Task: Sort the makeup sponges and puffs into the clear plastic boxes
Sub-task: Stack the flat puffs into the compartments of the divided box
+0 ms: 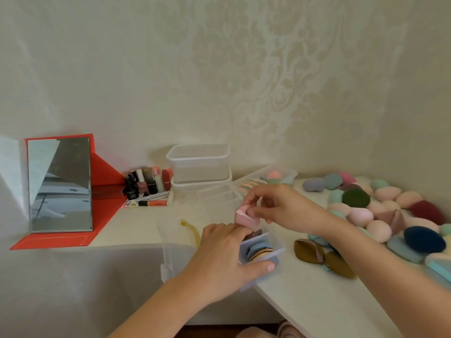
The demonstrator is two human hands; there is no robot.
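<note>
While your left hand curls its grip round the small clear box at the worktop's near edge, thumb along the front wall, flat round puffs stand on edge inside it. Just over the box's far end, your right hand has its grip pinched on a pink wedge sponge. To the right lie two brown puffs, then a loose pile of coloured sponges. Farther back sit stacked clear boxes, cosmetics and a red-framed mirror.
</note>
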